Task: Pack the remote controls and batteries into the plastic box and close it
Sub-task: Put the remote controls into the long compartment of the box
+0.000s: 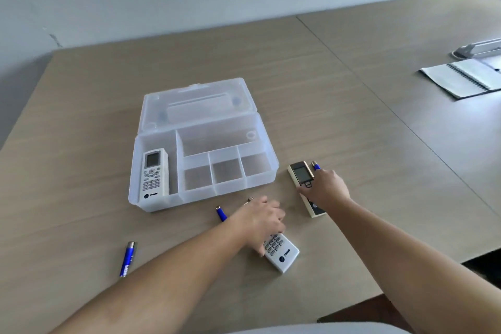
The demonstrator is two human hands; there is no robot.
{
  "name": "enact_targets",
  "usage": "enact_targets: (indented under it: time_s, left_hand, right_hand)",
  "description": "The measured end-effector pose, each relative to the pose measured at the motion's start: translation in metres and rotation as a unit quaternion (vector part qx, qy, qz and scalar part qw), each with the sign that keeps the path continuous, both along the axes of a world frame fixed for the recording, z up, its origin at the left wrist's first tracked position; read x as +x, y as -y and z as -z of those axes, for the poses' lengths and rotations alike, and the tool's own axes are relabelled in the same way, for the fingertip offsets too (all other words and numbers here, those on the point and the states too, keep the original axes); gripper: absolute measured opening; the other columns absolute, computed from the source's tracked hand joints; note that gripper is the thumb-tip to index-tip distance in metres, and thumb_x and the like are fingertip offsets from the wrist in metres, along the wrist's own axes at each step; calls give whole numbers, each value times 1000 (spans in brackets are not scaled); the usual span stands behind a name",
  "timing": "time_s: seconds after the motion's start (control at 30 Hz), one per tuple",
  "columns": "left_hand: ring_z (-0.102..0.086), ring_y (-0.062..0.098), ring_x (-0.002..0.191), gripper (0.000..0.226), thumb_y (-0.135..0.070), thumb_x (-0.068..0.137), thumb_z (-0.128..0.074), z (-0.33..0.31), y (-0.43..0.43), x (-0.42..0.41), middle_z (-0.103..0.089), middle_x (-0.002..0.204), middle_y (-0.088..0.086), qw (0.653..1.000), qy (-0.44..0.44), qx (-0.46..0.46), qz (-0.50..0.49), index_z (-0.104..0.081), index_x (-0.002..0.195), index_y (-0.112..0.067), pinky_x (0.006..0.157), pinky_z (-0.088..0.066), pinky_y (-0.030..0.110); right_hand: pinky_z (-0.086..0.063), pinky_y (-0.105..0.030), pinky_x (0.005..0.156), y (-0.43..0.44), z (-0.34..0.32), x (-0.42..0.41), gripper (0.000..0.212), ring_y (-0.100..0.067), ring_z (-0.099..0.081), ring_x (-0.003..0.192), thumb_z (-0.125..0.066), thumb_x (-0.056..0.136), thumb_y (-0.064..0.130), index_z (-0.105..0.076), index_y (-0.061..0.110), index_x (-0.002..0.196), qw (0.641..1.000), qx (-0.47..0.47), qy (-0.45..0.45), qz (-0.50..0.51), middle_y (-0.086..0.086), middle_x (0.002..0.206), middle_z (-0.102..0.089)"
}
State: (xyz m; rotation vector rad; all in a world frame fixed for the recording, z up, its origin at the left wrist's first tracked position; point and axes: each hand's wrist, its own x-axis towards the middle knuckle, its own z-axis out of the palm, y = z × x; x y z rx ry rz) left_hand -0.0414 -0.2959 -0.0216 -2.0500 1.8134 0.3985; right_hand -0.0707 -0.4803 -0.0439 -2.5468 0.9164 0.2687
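A clear plastic box [267, 168] stands open on the table, its lid [198, 106] tipped back. One white remote [154, 175] lies in its left compartment. My left hand [261, 221] rests over the top of a second white remote [282, 253] in front of the box. My right hand [326, 188] lies across the middle of a beige remote [301, 173] to the right of the box. Blue batteries lie loose: one [128, 259] at the front left, one [221, 214] beside my left hand, one [315, 165] behind my right hand.
The box's large rear compartment and three small front ones hold nothing. A spiral notebook [463, 78] and a grey-white device [477, 49] lie at the far right on the adjoining table. The table's front edge drops off at the lower right.
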Motion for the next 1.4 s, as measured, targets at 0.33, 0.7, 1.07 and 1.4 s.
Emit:
enact_targets:
  time_s: [0.33, 0.7, 1.07, 1.4]
  left_hand:
    - [-51, 19, 109, 66, -46, 62, -81, 8, 0, -6, -63, 111, 1, 995, -39, -12, -89, -49, 111, -17, 84, -35, 32]
    - [-59, 29, 97, 39, -27, 79, -71, -2, 4, -5, -63, 106, 10, 966, -156, -46, -200, -51, 108, -10, 69, -38, 32]
    - [-72, 21, 77, 28, 2, 84, -61, -102, -107, 101, -66, 92, 9, 630, -549, -70, -545, -52, 105, -14, 70, -59, 32]
    - [-61, 19, 66, 38, -29, 79, -76, -115, -212, 155, -66, 85, 8, 639, -295, -65, -708, -67, 107, -6, 54, -52, 26]
  right_hand:
    - [-48, -29, 59, -3, 14, -4, 32, -23, -59, 71, -74, 67, 25, -53, 9, 85, 988, 134, -9, 76, -8, 87, -58]
    - [-53, -25, 43, 22, -24, -2, 18, -12, -64, 46, -73, 75, 8, -59, 11, 87, 839, 460, 209, 203, -8, 70, -67]
    - [-58, -30, 52, -37, -91, 85, 27, -23, -72, 57, -55, 88, 37, -61, 12, 94, 792, 567, 207, 91, -8, 64, -74]
    - [-56, -31, 54, -129, -85, 149, 27, -25, -71, 54, -51, 93, 33, -60, 7, 93, 811, 568, 138, 17, -11, 63, -73]
